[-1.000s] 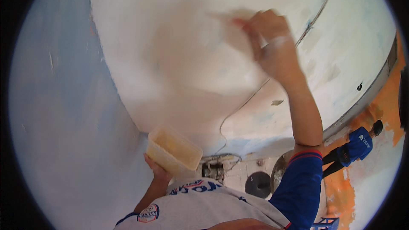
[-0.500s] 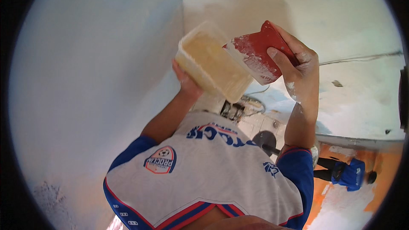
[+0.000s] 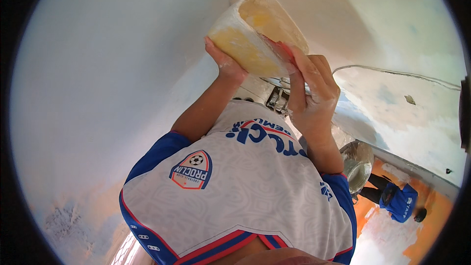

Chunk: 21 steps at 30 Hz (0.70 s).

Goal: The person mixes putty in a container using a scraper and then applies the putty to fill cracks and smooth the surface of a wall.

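Note:
My left hand (image 3: 228,65) grips a translucent plastic tub (image 3: 235,49) from below, its thumb against the side. Creamy yellowish residue coats the tub, which is tilted with its mouth toward the upper right. My right hand (image 3: 316,88) is closed on a red putty scraper (image 3: 281,49). Most of the scraper's blade is hidden inside the tub, against the near wall, and my fingers lie by the tub's rim. Pale smears mark my left hand.
Patchy pale walls stand left (image 3: 113,83) and ahead (image 3: 417,29), with a cable (image 3: 392,72) along the latter. A paint-smeared bucket (image 3: 360,167) is at my right. Beyond it, a person in a blue shirt (image 3: 403,202) stands near an orange wall. Some dark equipment (image 3: 278,99) lies below the tub.
The tub has moved up and tipped more steeply. My right hand has come left and down, bringing the scraper from above the rim into the tub. The bucket has come into fuller view.

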Tool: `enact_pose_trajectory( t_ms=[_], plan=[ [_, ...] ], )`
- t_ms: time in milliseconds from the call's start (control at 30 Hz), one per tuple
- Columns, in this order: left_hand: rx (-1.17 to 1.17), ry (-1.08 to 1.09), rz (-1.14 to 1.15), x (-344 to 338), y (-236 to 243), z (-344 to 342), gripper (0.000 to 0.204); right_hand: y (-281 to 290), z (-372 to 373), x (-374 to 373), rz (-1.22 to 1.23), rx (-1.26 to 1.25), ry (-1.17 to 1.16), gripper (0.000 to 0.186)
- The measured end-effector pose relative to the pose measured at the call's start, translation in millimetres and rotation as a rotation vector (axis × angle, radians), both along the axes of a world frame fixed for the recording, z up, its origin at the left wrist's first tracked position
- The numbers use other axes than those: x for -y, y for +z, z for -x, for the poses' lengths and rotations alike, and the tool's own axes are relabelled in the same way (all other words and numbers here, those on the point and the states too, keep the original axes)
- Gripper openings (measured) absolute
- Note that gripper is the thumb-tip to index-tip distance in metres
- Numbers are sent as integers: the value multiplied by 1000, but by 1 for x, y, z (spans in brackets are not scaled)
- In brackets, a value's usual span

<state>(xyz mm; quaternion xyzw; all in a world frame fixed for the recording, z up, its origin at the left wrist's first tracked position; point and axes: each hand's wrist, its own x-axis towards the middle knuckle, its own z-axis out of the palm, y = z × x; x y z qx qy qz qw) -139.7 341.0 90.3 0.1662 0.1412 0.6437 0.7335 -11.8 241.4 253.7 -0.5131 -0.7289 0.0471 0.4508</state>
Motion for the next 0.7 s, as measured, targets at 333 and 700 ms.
enact_pose_trajectory(
  t_ms=[333,700],
  plan=[
    [102,-48,22,-7,-2,-4,106,1,-17,-5,-172,-66,-74,35],
    [33,10,76,-14,1,-4,104,11,-19,25,-99,127,43,34]
  ],
)
